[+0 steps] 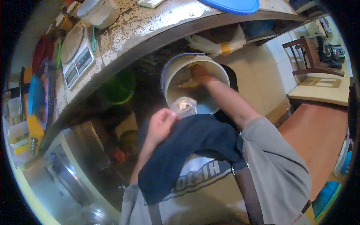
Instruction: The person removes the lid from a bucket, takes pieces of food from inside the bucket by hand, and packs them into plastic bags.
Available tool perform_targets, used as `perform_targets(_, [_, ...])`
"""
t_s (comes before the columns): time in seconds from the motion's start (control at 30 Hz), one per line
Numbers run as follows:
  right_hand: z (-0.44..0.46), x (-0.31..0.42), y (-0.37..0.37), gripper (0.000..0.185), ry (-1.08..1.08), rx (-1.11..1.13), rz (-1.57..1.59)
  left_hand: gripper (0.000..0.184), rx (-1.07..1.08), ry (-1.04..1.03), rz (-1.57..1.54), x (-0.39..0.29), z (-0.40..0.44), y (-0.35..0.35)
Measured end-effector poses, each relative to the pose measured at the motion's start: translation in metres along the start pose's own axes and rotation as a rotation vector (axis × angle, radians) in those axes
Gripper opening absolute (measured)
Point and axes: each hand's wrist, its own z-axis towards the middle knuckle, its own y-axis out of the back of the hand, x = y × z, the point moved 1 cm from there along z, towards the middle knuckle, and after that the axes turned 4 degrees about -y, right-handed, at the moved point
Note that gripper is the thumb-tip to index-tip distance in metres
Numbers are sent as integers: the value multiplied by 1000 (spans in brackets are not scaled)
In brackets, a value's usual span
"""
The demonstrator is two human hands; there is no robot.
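A large white bucket (223, 71) stands on the floor below the counter. My right hand (200, 73) reaches down inside it, among pale pieces (187, 84) near its far wall; its fingers are too dim to make out. My left hand (164, 122) is at the bucket's near left rim, thumb and forefinger pinched on the edge of a clear plastic bag (186, 105). The bag hangs open over the rim with a few pale chunks in it. A dark cloth (191, 137) lies over my chest, just below the bag.
A worn counter (131, 22) curves across the top left, holding a digital scale (78, 67), a white tub (99, 14) and a blue lid (234, 4). A green basin (119, 88) sits beneath. At right are a wooden chair (305, 56) and a brown bench (318, 138).
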Motion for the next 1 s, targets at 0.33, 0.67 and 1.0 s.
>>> perform_targets(0.33, [25,-15,-49,25,105,-64,-285,12,-37,43,111,-5,-11,4])
perform_targets(0.67, [17,-19,-35,29,75,80,-101,13,-16,35,136,-6,-4,-3])
perform_targets(1.0, [-47,37,86,40,106,293,439,14,-6,-21,38,-2,3,0])
